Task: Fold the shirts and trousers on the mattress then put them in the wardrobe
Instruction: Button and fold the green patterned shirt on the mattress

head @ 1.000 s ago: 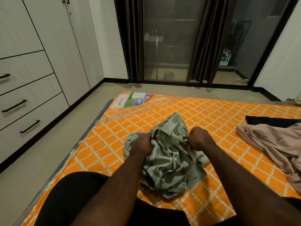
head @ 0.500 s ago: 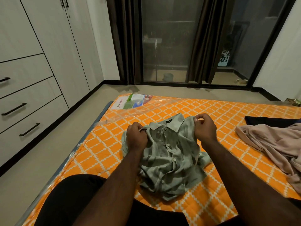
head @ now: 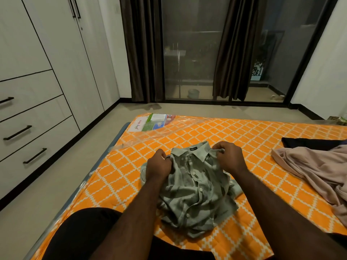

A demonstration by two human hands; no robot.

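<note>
**A:** What are the hands doing?

**B:** The left hand [head: 158, 166] is clenched on one shoulder of a crumpled sage-green button-up shirt [head: 195, 194], just left of its collar [head: 195, 150]. The right hand [head: 230, 158] pinches the other shoulder between thumb and curled fingers, just right of the collar. Both have a firm hold of cloth.

**A:** Where does the shirt lie?

**B:** On the near-left part of the orange mattress with the white lattice print [head: 244, 136]. It is buttons up, with the collar at the far end and the body bunched in wrinkles towards the person's lap.

**A:** So the fold hasn't begun?

**B:** I judge not; this looks like the spreading-out step. To do it well, lift by both shoulders and give one shake so the tails drop straight. Then lay it flat, probably front down, drawing the hands apart until the shoulder line is taut. Smooth the button strip before any fold, since creases trapped now will show later.

**A:** Anything in the way?

**B:** A loose sheet of clear plastic wrapping [head: 159, 136] lies just beyond the collar, so spread towards the near side. To the right, well apart, a pale pink-beige garment [head: 315, 171] lies heaped, with a dark garment [head: 308, 143] showing just behind it. Those can wait their turn. The white wardrobe with black bar handles [head: 62, 53] stands along the left wall, across a strip of floor.
</note>
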